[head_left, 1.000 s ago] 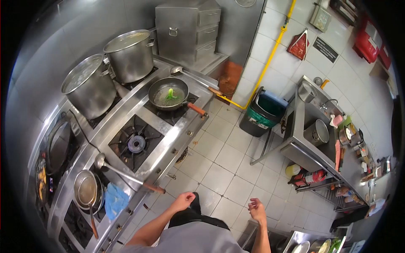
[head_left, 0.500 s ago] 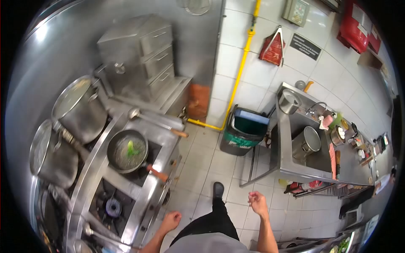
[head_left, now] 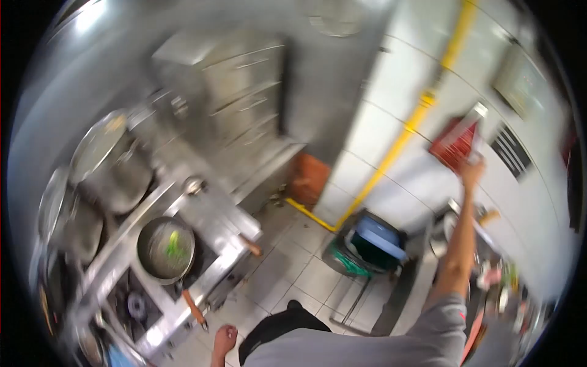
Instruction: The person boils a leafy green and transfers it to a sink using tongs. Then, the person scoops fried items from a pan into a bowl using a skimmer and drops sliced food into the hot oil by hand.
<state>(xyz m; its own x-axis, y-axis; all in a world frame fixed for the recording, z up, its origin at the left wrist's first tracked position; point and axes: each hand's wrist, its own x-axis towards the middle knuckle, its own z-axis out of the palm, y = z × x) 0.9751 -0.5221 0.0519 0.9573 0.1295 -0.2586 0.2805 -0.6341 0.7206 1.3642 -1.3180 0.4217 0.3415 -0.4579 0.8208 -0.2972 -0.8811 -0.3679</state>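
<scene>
My right hand (head_left: pixel 472 171) is raised on an outstretched arm at the lower edge of the red item (head_left: pixel 455 144) hanging on the tiled wall; motion blur hides its fingers. Low beside the stove, my left hand (head_left: pixel 226 336) has its fingers curled, and whether anything is inside them does not show. Nearest to it is the red-brown handle of a frying pan (head_left: pixel 156 251), which sits on a burner with a green vegetable (head_left: pixel 175 248) in clear liquid. A ladle (head_left: pixel 194 185) lies behind the pan, its wooden handle towards the stove's front edge.
Two large pots (head_left: pixel 116 177) stand at the back left of the stove (head_left: pixel 214 211). Ahead is a metal drawer cabinet (head_left: pixel 214 92). A yellow pipe (head_left: pixel 397 147) runs down the wall. The bin (head_left: pixel 367 244) stands below it, beside the sink counter (head_left: pixel 416 306) on the right.
My right hand has risen from waist height to the hanging red item. The view has turned and tilted, and my body is closer to the wall. My left hand stays low.
</scene>
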